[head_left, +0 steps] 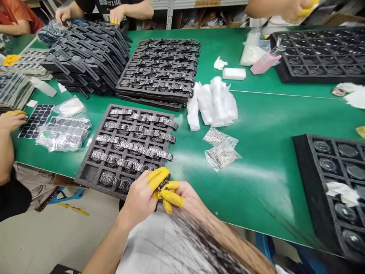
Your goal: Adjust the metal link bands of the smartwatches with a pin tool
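Both hands meet at the near edge of the green table (256, 114), just near of the foam tray (94, 167) of metal-band watches. The left hand (141, 198) and right hand (185, 196), fingertips capped in yellow cots, pinch closed around a small dark watch part (163, 185) held between them. Doing this well likely means gripping only with the covered fingertips and keeping the piece over the table edge.
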